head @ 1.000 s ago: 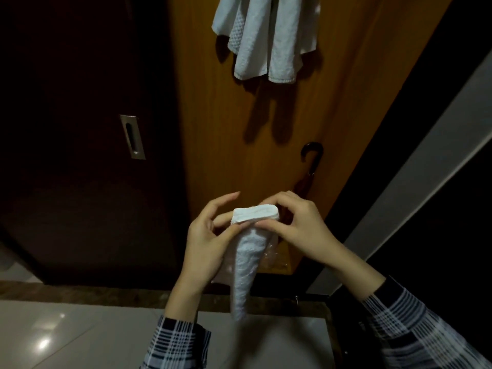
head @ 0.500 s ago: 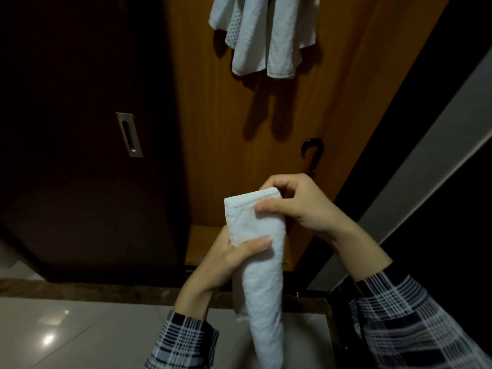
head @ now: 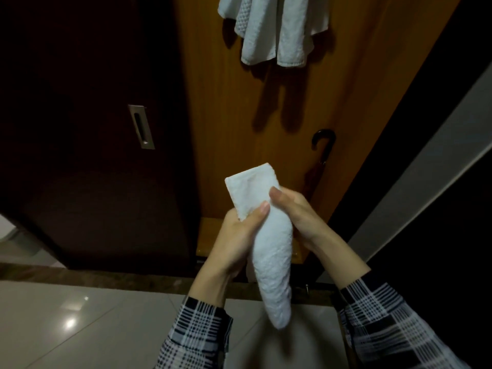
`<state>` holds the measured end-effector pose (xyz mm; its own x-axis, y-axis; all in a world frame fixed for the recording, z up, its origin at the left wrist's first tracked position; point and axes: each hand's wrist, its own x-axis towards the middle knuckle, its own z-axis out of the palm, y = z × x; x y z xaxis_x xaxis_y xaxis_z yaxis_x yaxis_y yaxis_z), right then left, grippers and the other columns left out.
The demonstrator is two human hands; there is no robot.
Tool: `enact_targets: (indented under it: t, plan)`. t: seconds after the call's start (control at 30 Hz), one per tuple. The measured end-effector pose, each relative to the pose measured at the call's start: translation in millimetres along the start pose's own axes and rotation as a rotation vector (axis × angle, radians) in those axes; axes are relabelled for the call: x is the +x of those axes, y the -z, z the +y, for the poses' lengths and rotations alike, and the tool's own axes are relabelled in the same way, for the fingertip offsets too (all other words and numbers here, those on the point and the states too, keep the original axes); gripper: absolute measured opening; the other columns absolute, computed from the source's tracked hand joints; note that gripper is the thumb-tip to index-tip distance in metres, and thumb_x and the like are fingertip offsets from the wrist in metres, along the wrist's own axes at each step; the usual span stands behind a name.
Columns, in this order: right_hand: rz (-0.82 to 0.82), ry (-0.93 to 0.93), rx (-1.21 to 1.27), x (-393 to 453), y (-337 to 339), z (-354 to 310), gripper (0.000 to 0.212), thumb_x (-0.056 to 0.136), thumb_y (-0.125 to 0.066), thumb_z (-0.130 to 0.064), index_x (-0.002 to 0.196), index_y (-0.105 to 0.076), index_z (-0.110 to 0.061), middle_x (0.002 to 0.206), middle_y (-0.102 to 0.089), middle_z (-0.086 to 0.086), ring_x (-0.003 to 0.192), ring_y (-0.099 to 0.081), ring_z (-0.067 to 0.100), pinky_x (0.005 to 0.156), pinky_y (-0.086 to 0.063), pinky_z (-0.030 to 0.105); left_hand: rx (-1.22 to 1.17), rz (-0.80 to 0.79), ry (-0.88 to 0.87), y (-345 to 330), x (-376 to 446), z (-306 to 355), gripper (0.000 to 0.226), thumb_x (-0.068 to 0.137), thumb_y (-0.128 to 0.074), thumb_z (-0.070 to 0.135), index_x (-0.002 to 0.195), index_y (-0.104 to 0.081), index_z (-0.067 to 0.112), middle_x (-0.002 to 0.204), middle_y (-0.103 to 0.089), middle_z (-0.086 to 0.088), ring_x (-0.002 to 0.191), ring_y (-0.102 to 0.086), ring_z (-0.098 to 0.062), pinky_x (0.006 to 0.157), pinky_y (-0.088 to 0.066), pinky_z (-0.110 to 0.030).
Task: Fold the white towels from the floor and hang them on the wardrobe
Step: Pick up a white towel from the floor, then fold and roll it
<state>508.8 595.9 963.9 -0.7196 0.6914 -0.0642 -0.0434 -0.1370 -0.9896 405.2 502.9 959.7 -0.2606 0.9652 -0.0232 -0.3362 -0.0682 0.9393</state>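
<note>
A white towel (head: 271, 251), folded into a long narrow strip, hangs between my hands in front of the open wardrobe (head: 226, 107). My left hand (head: 237, 235) grips it from the left, thumb across its front. From the right, my right hand (head: 295, 211) holds the strip just below its top, with the thumb pressed on the cloth. The towel's squared top end sticks up above both hands and its lower end dangles toward the floor. Several white towels (head: 271, 30) hang inside the wardrobe at the top.
A dark sliding door (head: 87, 129) with a recessed metal handle (head: 141, 126) stands to the left. A black umbrella (head: 320, 155) leans in the wardrobe's right corner. Glossy pale floor tiles (head: 66, 323) lie below, and a dark wall panel (head: 439, 169) is on the right.
The towel has turned from edge-on to face-on and rides a little higher. My left thumb came across its front, and my right hand slid down from the top edge to its right side.
</note>
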Motion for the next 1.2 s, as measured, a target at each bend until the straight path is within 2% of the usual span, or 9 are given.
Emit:
enact_targets:
  t: [0.1,0.33,0.47,0.53,0.63,0.83,0.97,1.07,1.2]
  plan:
    - [-0.036,-0.125,0.051,0,-2,25,0.095,0.043,-0.084,-0.066,0.11,-0.062,-0.001,0.106,-0.071,0.015,0.1,-0.067,0.029,0.085,-0.056,0.036,-0.055,0.071,-0.033,3,1,1,0.022,0.094,-0.052,0.021,0.108,-0.066,0.01,0.107,-0.072,-0.009,0.102,-0.068,-0.021,0.087,-0.056,-0.035]
    - [-0.085,-0.177,-0.059,-5,-5,57,0.082,0.039,-0.087,-0.063,0.098,-0.069,-0.009,0.099,-0.074,0.008,0.094,-0.07,0.022,0.077,-0.055,0.028,-0.129,0.231,-0.053,13,1,-5,0.018,0.096,-0.05,0.018,0.104,-0.064,0.01,0.104,-0.072,-0.01,0.098,-0.07,-0.02,0.081,-0.058,-0.031]
    - [-0.129,-0.253,-0.13,-7,-4,63,0.088,0.036,-0.089,-0.06,0.105,-0.068,-0.008,0.105,-0.072,0.01,0.101,-0.068,0.026,0.09,-0.053,0.037,-0.17,0.288,-0.048,18,0,-8,0.021,0.098,-0.048,0.018,0.106,-0.064,0.007,0.101,-0.073,-0.01,0.096,-0.07,-0.021,0.076,-0.058,-0.029]
    - [-0.144,-0.291,-0.172,-10,-1,67,0.092,0.034,-0.089,-0.062,0.105,-0.068,-0.007,0.103,-0.073,0.009,0.098,-0.069,0.025,0.088,-0.053,0.037,-0.196,0.315,-0.069,23,-1,-7,0.021,0.098,-0.047,0.018,0.103,-0.065,0.007,0.101,-0.073,-0.01,0.097,-0.07,-0.021,0.079,-0.058,-0.03]
    - [-0.189,-0.355,-0.191,-17,3,73,0.085,0.035,-0.09,-0.057,0.102,-0.068,-0.009,0.096,-0.074,0.002,0.089,-0.07,0.018,0.075,-0.054,0.028,-0.257,0.378,-0.092,30,-2,-3,0.02,0.098,-0.048,0.02,0.101,-0.065,0.009,0.102,-0.073,-0.009,0.096,-0.07,-0.02,0.082,-0.058,-0.032]
    - [-0.199,-0.502,-0.159,-31,17,87,0.054,0.056,-0.079,-0.029,0.104,-0.063,-0.009,0.088,-0.074,-0.001,0.081,-0.07,0.012,0.07,-0.053,0.024,-0.38,0.555,-0.109,49,0,-5,0.022,0.099,-0.047,0.023,0.104,-0.063,0.008,0.099,-0.074,-0.005,0.095,-0.07,-0.015,0.081,-0.057,-0.03]
    - [-0.037,-0.539,0.067,-37,25,104,0.056,0.065,-0.08,-0.011,0.117,-0.06,-0.004,0.109,-0.071,0.007,0.103,-0.067,0.02,0.08,-0.056,0.03,-0.471,0.702,-0.114,63,2,-8,0.022,0.099,-0.049,0.022,0.11,-0.06,0.006,0.1,-0.073,-0.007,0.095,-0.07,-0.017,0.086,-0.055,-0.034]
    - [0.147,-0.529,0.175,-36,29,106,0.062,0.067,-0.077,-0.01,0.124,-0.056,0.0,0.116,-0.068,0.013,0.108,-0.064,0.027,0.084,-0.057,0.034,-0.516,0.768,-0.096,71,2,-13,0.032,0.099,-0.049,0.023,0.126,-0.051,0.005,0.111,-0.069,-0.011,0.101,-0.068,-0.019,0.092,-0.053,-0.039]
    - [0.296,-0.422,0.041,-28,30,87,0.041,0.084,-0.065,-0.015,0.123,-0.057,-0.003,0.11,-0.069,0.01,0.096,-0.068,0.023,0.066,-0.058,0.029,-0.49,0.802,-0.03,75,7,-17,0.027,0.098,-0.051,0.02,0.122,-0.05,0.009,0.115,-0.065,-0.009,0.099,-0.065,-0.019,0.098,-0.049,-0.043]
